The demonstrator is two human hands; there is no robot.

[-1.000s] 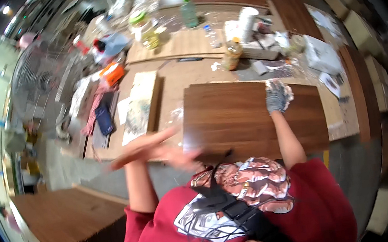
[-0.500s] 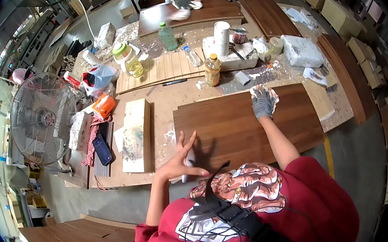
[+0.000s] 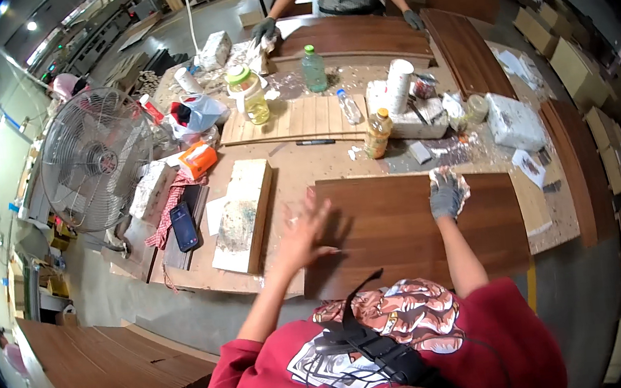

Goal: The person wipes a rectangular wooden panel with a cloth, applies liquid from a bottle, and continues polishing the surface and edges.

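A dark brown wood panel (image 3: 400, 237) lies on the worktable in front of me. My right hand (image 3: 447, 200), in a grey glove, presses a crumpled white cloth (image 3: 465, 189) onto the panel's far right part. Bare and slightly blurred, my left hand (image 3: 304, 234) is over the panel's left edge with its fingers spread and nothing in them. Whether it touches the panel, I cannot tell. To its left rests a pale wooden block (image 3: 246, 218) with dark smudges on its top.
Bottles stand farther back: a yellow-capped one (image 3: 378, 134), a green one (image 3: 313, 69) and a lidded jug (image 3: 247, 98). A phone (image 3: 184, 227) and a caged fan (image 3: 100, 160) are at left. Across the table, a co-worker's gloved hand (image 3: 264, 32) holds a cloth by another panel (image 3: 354, 36).
My view has shifted. My left hand has changed from a wide thumb-and-finger spread to fanned fingers over the panel edge. My right hand stays on the cloth. The co-worker's cloth has moved left.
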